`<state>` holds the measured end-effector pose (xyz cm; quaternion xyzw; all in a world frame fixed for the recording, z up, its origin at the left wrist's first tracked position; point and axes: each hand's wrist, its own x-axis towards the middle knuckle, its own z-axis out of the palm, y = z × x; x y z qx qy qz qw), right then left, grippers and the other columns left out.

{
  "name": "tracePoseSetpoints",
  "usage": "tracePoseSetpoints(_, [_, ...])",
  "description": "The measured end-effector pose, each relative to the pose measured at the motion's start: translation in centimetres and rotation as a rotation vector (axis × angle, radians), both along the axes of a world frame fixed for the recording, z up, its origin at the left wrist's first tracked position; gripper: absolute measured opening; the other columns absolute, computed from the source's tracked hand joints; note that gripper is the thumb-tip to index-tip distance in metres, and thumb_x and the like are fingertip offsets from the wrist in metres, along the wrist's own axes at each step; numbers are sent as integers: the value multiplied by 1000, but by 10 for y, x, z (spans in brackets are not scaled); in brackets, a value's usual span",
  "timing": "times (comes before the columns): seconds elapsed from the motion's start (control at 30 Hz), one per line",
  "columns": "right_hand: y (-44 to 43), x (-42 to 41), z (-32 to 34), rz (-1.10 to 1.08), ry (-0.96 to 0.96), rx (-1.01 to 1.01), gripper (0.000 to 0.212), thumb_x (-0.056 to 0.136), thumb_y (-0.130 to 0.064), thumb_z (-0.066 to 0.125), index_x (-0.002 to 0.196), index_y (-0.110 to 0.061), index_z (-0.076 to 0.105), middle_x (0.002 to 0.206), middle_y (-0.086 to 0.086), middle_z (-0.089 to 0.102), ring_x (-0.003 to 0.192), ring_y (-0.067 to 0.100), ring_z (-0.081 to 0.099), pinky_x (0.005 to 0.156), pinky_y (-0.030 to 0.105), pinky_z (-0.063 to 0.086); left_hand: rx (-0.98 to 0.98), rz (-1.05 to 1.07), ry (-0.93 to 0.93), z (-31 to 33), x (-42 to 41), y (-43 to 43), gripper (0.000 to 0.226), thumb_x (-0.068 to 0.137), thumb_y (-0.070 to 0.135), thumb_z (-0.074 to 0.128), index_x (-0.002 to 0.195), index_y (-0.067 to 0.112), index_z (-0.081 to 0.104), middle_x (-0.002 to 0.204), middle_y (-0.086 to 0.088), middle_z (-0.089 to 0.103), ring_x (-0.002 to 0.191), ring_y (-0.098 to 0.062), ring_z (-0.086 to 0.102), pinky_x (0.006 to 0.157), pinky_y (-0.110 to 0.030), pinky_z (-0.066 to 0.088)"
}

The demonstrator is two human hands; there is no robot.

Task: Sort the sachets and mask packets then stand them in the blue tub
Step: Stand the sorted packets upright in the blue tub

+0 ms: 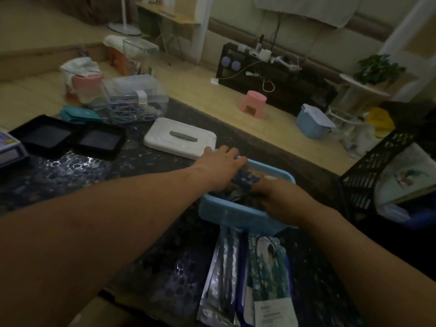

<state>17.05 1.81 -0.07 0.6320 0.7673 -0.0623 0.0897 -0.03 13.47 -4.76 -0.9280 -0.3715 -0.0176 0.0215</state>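
Blue tub (pixel 236 215): on the table (pixel 70 166), 12 o'clock from me.
Left hand (pixel 219 166): over the far-left rim, fingers together, bent onto the sachets (pixel 245 178); grip I cannot tell.
Right hand (pixel 280 197): near-right corner, fingertips buried; pinching I cannot tell.
Mask packets (pixel 266 274): flat at the tub's 6 o'clock, just beside its wall.
Edges: white lid (pixel 179 136) near at 10 o'clock; black crate (pixel 368 171) apart at 3 o'clock.

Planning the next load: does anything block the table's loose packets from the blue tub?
Nothing on the dark table: the silver and green mask packets end at the near wall of the blue plastic tub. Only the left hand and right hand occupy its opening.
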Motion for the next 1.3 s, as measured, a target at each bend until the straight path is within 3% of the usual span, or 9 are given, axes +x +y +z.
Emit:
tracePoseSetpoints(0.17, [18,-9,-12,-8,-157,187,23,97,-41,63,115,-32,73,105,0,74,91,23,68,81,41,58,-54,0,-51,3,1,1,61,100,41,63,153,30,35,159,-6,35,144,-33,36,106,-62,37])
tracePoseSetpoints(0.33, [23,-17,-12,-10,-280,262,12,94,-36,63,100,-30,71,98,-5,71,84,20,68,75,38,58,-195,35,-173,9,1,3,48,104,51,32,141,26,50,156,-4,44,138,-29,41,107,-61,37])
tracePoseSetpoints(0.53, [29,-9,-19,41,-309,267,14,99,-40,61,100,-28,69,89,-4,70,75,21,67,72,39,60,-61,-45,11,1,-2,1,95,76,79,65,150,30,31,157,-5,34,142,-32,35,105,-62,37])
tracePoseSetpoints(0.73, [30,-2,-27,123,-308,305,19,97,-33,65,115,-31,67,110,-2,69,84,21,70,72,42,61,63,25,100,0,4,-6,100,82,51,81,158,29,20,159,-11,30,144,-38,34,106,-63,40])
tracePoseSetpoints(0.9, [-5,-5,1,-187,112,549,21,94,-54,65,101,-35,62,94,-11,60,78,9,61,67,32,55,79,52,129,0,6,-9,98,83,47,81,157,27,20,158,-11,28,142,-38,34,103,-61,40])
tracePoseSetpoints(1.0, [-78,-4,13,-465,490,739,18,99,-43,64,88,-29,62,80,-9,62,70,7,60,61,32,51,81,62,148,-1,6,-9,104,82,53,81,159,26,19,157,-12,29,142,-38,34,101,-62,41])
tracePoseSetpoints(1.13, [-150,6,-22,-889,662,335,24,93,-50,72,90,-27,66,83,-9,71,78,10,68,68,31,55,93,63,154,-1,8,-8,105,82,59,80,160,25,18,157,-11,29,142,-38,34,101,-63,42])
tracePoseSetpoints(1.2, [-161,6,-50,-1013,656,9,49,83,-70,72,104,-27,63,97,-7,71,87,9,67,74,30,56,90,56,145,-1,7,-7,107,81,62,79,160,25,17,158,-11,29,142,-38,34,101,-64,41])
tracePoseSetpoints(1.3, [-160,2,-74,-1021,683,-145,85,65,-83,78,121,-24,54,119,-6,63,104,11,65,80,30,54,106,62,143,-3,5,-6,109,80,68,77,160,25,17,158,-10,30,143,-37,35,102,-64,42])
